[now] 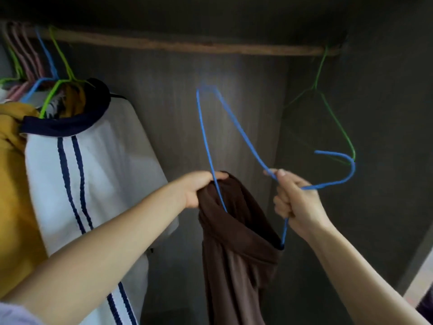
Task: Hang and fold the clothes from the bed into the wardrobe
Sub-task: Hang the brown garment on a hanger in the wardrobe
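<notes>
Inside a dark grey wooden wardrobe (386,113), the left hand (199,190) has its fingers curled round the top edge of a brown soft fabric garment (234,242), bunching the cloth at its opening, thumb on top. The right hand (294,197) is closed in a fist round the neck of a blue thin wire hanger (236,130), index fingertip and thumb pinching the wire where it bends; the hook curves out to the right of this hand, and the hanger is turned on its side so one shoulder points upward. One arm of the hanger passes down into the garment's opening beside the left hand, another enters the cloth below the right hand. The garment hangs between both hands, in front of the wardrobe's back wall, below the brown wooden rail (187,46). On the rail at left hang a white shirt with navy collar and stripes (93,160) and a yellow garment (14,184) on green, blue and pink hangers; at right an empty green wire hanger (337,123) hangs from the rail
</notes>
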{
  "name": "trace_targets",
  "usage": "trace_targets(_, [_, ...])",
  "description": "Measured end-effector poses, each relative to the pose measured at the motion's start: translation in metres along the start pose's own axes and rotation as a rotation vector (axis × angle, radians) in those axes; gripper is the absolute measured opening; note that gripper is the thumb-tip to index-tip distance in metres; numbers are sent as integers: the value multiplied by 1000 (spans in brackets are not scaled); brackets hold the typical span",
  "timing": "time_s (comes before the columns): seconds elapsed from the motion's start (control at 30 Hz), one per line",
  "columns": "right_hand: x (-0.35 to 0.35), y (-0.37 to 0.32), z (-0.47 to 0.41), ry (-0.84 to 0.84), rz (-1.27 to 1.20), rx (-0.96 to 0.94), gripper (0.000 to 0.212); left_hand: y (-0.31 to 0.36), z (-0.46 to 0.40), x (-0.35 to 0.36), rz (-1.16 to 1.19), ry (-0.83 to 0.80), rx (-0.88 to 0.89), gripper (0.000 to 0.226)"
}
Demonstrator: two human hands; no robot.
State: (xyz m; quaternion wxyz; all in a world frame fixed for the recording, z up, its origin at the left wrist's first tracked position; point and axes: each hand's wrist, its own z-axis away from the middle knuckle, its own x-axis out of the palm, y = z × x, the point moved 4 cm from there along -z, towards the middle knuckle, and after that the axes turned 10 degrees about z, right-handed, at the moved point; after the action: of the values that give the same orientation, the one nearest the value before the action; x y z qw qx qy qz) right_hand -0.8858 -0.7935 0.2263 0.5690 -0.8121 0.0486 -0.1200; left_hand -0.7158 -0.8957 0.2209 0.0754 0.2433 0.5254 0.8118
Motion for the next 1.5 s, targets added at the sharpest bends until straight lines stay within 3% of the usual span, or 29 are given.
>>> trace_targets(0.17, [-19,11,19,-304,414,299,31,2,-10,-53,84,259,53,23])
trace_targets(0.37, [-27,4,34,-467,763,464,32,-28,-30,-65,165,291,81,18])
trace_targets(0.47, [-18,14,34,-436,870,519,30,-26,-37,-43,-93,319,298,21])
trace_targets(0.6, [-1,17,23,-418,731,578,31,-39,-36,15,-816,47,544,31])
trace_targets(0.7, [13,18,24,-558,952,586,29,-31,-34,29,-853,-62,643,35])
trace_targets(0.8, [16,9,22,-680,1113,562,35,-14,-36,4,-831,6,628,40])
trace_targets(0.9, [13,-2,12,-665,1075,502,34,-16,-34,-22,-887,86,561,36])
trace_targets(1.07, [45,20,8,-628,928,506,28,-28,-13,9,-746,-235,586,21])
trace_targets(1.13, [48,24,1,-558,846,516,26,-15,-7,5,-686,-275,616,21])
trace_targets(1.2, [42,19,-7,-463,716,541,24,0,-6,-23,-730,-102,748,22])
trace_targets(1.27, [32,8,-15,-386,595,534,25,-3,-10,-74,-681,325,852,15])
trace_targets(1.3, [29,1,-19,-365,551,519,26,-15,-11,-97,-617,470,831,17])
trace_targets(1.33, [26,-6,-22,-353,519,506,26,-34,-17,-114,-584,482,750,21])
trace_targets(1.43, [28,-22,-28,-353,483,477,27,-80,-38,-118,-663,151,497,57])
trace_targets(1.5, [30,-27,-30,-364,493,468,30,-75,-48,-117,-707,160,532,52])
